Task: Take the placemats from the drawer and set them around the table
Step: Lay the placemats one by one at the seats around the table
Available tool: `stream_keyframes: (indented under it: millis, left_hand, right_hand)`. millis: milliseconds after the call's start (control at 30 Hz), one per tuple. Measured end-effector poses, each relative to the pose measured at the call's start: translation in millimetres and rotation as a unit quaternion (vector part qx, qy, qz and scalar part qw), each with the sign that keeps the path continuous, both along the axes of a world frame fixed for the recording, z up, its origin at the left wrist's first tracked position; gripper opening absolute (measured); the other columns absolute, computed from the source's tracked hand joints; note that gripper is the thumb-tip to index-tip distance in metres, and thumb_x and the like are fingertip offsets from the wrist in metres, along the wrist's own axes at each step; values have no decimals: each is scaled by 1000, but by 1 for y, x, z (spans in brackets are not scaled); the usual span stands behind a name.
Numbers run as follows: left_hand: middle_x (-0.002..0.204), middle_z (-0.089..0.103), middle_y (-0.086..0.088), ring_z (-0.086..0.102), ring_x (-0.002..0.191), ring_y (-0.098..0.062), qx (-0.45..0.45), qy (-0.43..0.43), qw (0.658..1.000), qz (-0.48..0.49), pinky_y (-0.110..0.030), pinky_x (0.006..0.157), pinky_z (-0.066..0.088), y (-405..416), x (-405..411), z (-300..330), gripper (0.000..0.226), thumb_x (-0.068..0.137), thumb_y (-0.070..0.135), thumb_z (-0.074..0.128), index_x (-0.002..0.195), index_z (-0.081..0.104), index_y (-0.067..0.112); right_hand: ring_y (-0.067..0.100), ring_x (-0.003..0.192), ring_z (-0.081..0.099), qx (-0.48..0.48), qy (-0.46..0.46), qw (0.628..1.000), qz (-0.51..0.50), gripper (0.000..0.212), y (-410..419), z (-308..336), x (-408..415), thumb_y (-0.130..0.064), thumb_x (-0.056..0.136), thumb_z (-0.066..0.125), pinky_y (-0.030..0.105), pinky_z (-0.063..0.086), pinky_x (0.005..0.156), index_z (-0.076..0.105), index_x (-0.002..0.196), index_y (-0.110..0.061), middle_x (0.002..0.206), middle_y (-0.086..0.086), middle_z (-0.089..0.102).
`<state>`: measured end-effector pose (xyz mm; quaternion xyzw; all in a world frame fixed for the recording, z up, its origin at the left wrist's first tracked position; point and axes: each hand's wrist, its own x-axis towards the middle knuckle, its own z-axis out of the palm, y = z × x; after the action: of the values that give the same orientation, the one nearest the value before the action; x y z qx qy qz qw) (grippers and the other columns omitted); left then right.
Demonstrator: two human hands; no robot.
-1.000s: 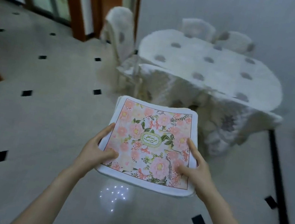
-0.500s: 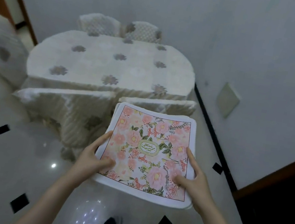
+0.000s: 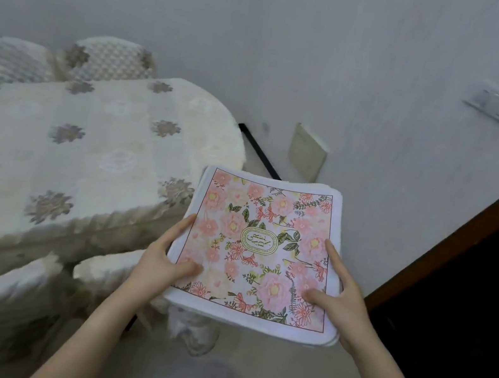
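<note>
I hold a stack of placemats (image 3: 261,244) flat in front of me; the top one is white with pink flowers and a green oval label. My left hand (image 3: 162,260) grips the stack's left edge, thumb on top. My right hand (image 3: 339,298) grips the right edge the same way. The table (image 3: 83,139), covered with a cream cloth with grey flower motifs, lies to the left, its rounded end just beside the stack. No placemat lies on the part of the table I see.
Covered chairs stand around the table: two at the far side (image 3: 110,61) and two near me (image 3: 4,305). A white wall runs behind, with a switch plate (image 3: 493,105) and a small panel (image 3: 308,152). A dark wooden frame (image 3: 468,227) edges the right.
The table has come much closer and slid to the left of the view as I walked up to it. Both hands keep the same hold on the stack.
</note>
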<state>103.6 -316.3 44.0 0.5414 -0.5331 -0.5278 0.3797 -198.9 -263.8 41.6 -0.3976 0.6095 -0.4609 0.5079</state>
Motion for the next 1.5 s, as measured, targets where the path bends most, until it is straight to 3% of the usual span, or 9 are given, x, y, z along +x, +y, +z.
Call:
stream_keyframes:
  millis: [233,367,567,667,800,900,1133,1300,1500]
  left_hand:
    - [122,49,31,65,91,5,2,15,1000,21,-22,66,57,-110,-92,-12,79,76,0,71,136,44,43]
    - [124,51,27,66,95,-3,7,26,998,58,-22,68,57,-169,-145,-12,79,76,-1,70,138,44,40]
    - [130,52,19,69,95,-15,35,42,991,125,-33,71,59,-241,-183,-16,78,76,1,69,132,46,50]
    - [132,53,14,69,96,-20,43,49,986,151,-38,72,60,-278,-186,-21,80,74,2,71,132,46,51]
    - [134,49,20,67,97,-11,28,9,982,185,-26,68,58,-332,-183,-27,79,76,2,71,136,44,46]
    - [133,47,20,62,99,-4,19,-2,977,213,-18,63,55,-380,-171,-37,78,77,1,69,138,43,42]
    - [134,47,18,59,110,-16,23,28,954,298,-34,76,59,-499,-133,-56,79,63,22,70,133,46,48]
    - [130,50,18,60,105,-7,24,25,937,349,-21,67,57,-565,-124,-52,79,64,16,69,134,47,45]
    - [125,52,16,58,98,-1,34,5,908,418,-16,64,55,-636,-136,-58,76,74,4,71,136,46,40]
  right_hand:
    - [16,94,70,-2,5,1000,29,94,-126,-9,-91,14,76,67,34,59,69,38,140,-47,123,-8,62]
    - [15,95,69,1,15,998,64,93,-204,-2,-143,15,76,66,31,59,67,39,140,-45,125,-8,60]
    - [16,92,70,12,21,991,134,92,-317,3,-184,15,76,66,32,59,64,38,141,-45,123,-6,61]
    - [21,97,68,26,9,986,163,93,-372,-6,-186,15,75,66,35,60,67,40,139,-47,125,-4,60]
    - [23,95,70,37,14,980,193,94,-449,-19,-177,13,74,68,43,60,70,41,136,-51,125,-3,61]
    - [20,89,71,33,23,975,219,93,-513,-22,-160,14,74,68,37,60,66,40,138,-47,122,-2,61]
    - [20,89,71,26,47,955,293,91,-675,-17,-104,14,76,66,35,59,65,40,138,-47,124,0,59]
    - [20,98,67,31,58,938,340,90,-766,-18,-82,11,76,68,33,59,69,42,136,-51,130,-3,56]
    - [23,94,69,43,50,912,405,89,-874,-33,-73,9,76,70,38,60,69,41,136,-50,128,-3,56]
